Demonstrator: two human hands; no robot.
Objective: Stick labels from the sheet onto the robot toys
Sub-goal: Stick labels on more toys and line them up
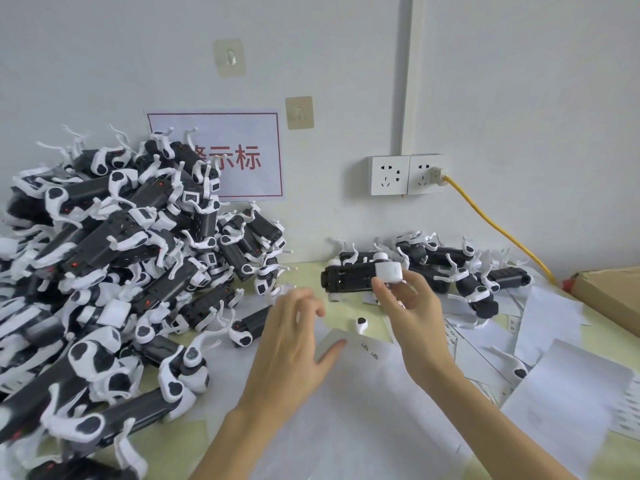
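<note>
The right hand (403, 299) pinches a black-and-white plastic robot toy (360, 277) above the desk (308, 271). The left hand (294, 337), fingers blurred, thumb pressing the white label sheet (363, 355), seems to be peeling; next, the label goes onto the toy.
</note>
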